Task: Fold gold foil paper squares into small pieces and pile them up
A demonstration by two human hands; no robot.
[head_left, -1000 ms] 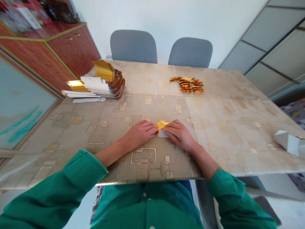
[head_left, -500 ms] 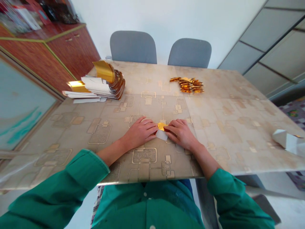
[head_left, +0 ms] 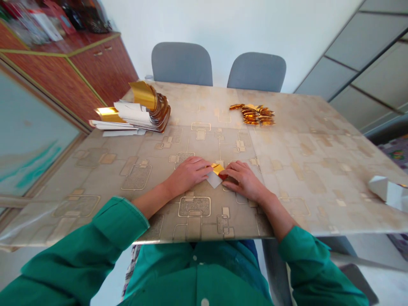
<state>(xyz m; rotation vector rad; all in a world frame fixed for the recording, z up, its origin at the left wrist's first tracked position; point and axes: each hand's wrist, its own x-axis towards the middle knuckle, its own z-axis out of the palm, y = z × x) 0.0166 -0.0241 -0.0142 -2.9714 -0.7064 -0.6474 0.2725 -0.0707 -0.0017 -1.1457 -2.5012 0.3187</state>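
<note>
A small partly folded sheet of gold foil paper [head_left: 214, 179] lies on the table in front of me, its white side and a shiny gold part both showing. My left hand [head_left: 190, 173] rests on the table with its fingers closed on the paper's left edge. From the other side, my right hand [head_left: 241, 178] pinches the right corner between thumb and fingers. The fingertips cover parts of the folds.
A thick stack of gold and white paper sheets [head_left: 140, 112] stands at the back left of the table [head_left: 287, 157]. Folded gold pieces [head_left: 256, 114] sit in rows at the back. A white paper object [head_left: 387, 192] lies at the right edge. Two grey chairs [head_left: 181, 63] stand behind.
The paper between my hands has turned slightly, and its white part now ends in a point toward me. Both hands still hold it. The view has shifted a little.
</note>
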